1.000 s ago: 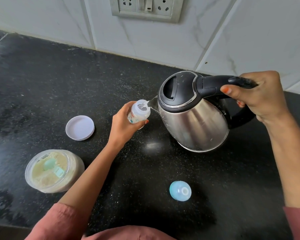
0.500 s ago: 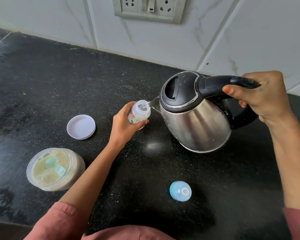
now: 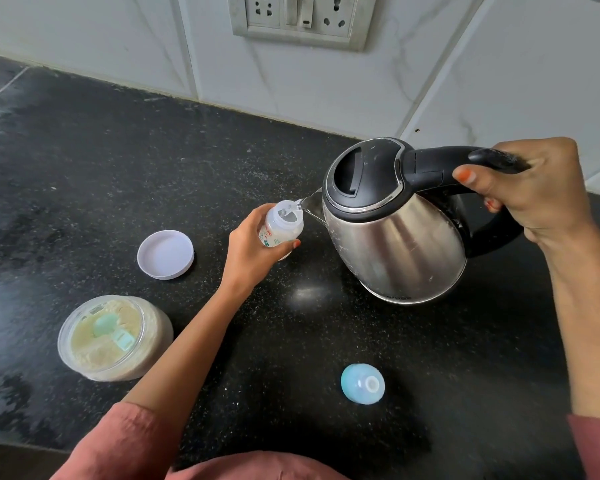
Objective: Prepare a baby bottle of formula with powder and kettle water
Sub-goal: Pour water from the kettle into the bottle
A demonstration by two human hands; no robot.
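My left hand (image 3: 248, 252) grips a small clear baby bottle (image 3: 282, 226) with its mouth uncapped, held over the black counter (image 3: 84, 161). My right hand (image 3: 530, 192) holds the black handle of a steel kettle (image 3: 395, 230), tilted left so its spout sits at the bottle's mouth. A thin stream of water runs from the spout into the bottle. The open jar of pale formula powder (image 3: 113, 337), a green scoop lying in it, stands at the lower left. The bottle's blue teat cap (image 3: 362, 383) lies on the counter in front.
The jar's white lid (image 3: 165, 254) lies upside down left of my left hand. A tiled wall with a socket panel (image 3: 300, 19) rises behind the counter. The counter's front edge runs along the bottom left.
Kettle and bottle hold almost the same pose while water keeps running. The view has shifted slightly; nothing on the counter moved.
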